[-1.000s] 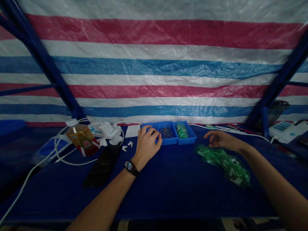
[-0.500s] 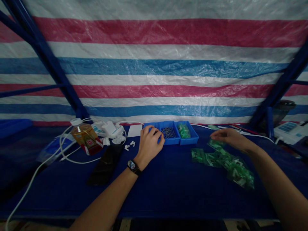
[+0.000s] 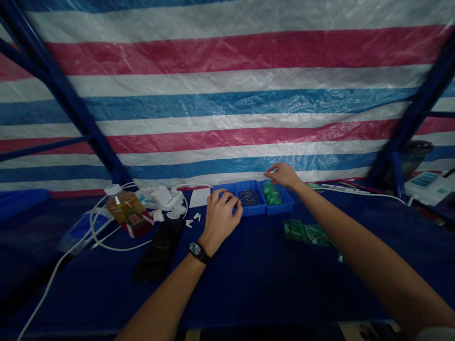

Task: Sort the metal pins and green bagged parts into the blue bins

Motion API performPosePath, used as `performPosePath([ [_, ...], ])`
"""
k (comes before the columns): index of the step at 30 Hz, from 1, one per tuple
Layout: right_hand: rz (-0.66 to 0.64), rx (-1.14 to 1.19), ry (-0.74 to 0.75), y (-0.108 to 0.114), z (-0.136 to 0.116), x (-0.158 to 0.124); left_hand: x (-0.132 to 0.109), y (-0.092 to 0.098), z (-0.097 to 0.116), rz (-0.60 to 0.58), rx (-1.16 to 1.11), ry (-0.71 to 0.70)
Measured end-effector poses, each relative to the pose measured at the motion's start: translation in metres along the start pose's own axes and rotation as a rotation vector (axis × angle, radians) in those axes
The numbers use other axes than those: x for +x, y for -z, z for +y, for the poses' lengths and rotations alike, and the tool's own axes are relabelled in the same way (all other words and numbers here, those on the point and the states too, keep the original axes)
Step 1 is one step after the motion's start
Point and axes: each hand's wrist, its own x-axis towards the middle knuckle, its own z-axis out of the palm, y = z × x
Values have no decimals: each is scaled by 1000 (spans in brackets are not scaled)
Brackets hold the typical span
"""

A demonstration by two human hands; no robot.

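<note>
My left hand (image 3: 222, 210) rests at the left blue bin (image 3: 230, 186). Its fingers are bent and spread, the thumb apart, with nothing seen in them. Beside that hand, the middle blue bin (image 3: 262, 209) holds a heap of metal screws (image 3: 249, 197). Small green plastic packets (image 3: 271, 193) fill the right blue bin (image 3: 288, 207). Above the back of this bin hovers my right hand (image 3: 283, 174), its thumb and fingers slightly apart and no packet visible between them. On the table, a strip of green packets (image 3: 306, 233) lies partly hidden by my right forearm.
At left are a bottle of amber liquid (image 3: 128, 212), white cables, a white charger (image 3: 163, 198), white earbuds (image 3: 193, 220) and a black pouch (image 3: 158, 251). Pens (image 3: 344, 189) lie at the back right. Blue frame posts (image 3: 88, 125) stand before a striped sheet (image 3: 231, 106).
My right hand has moved left from the green packets on the table to above the right bin. My left hand stays at the left bin. The view has tilted slightly.
</note>
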Motion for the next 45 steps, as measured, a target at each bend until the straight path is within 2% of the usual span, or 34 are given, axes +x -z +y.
performPosePath([
  [2, -27, -22, 5, -1, 4, 0, 0, 1, 0, 2, -6, -1],
  [5, -48, -69, 22, 9, 12, -5, 0, 2, 1, -6, -14, -13],
  [9, -105, -138, 121, 18, 11, -13, 0, 2, 2, -6, -15, -28],
  [14, -80, -347, 173, -7, -2, -25, -1, -2, 1, -2, -1, -35],
  [18, -114, -387, 173, -22, -3, -35, 0, -3, 1, 5, 7, -31],
  [20, -136, -394, 191, -16, -3, -37, 1, -3, 1, 1, 8, -31],
  [23, -140, -381, 230, 10, -2, -43, 1, -2, 2, -4, 3, -30],
  [26, -149, -348, 280, 41, 4, -67, 1, 1, 3, -1, -1, -32],
  [28, -285, -371, 295, 50, 13, -94, 2, 2, 2, -2, -4, -37],
  [30, -373, -446, 309, 46, 26, -121, 2, 2, 2, 1, -10, -36],
  [33, -383, -508, 299, 25, 46, -145, 1, 0, 5, 8, -29, -34],
  [36, -365, -429, 259, 6, 58, -145, 0, -2, 13, 1, -65, -71],
  [39, -353, -335, 255, 1, 58, -139, -1, 0, 24, -7, -100, -114],
  [42, -320, -115, 197, 10, 50, -134, -1, 2, 34, -24, -118, -142],
  [45, -257, 203, 140, 30, 35, -119, -1, 3, 35, -46, -127, -162],
])
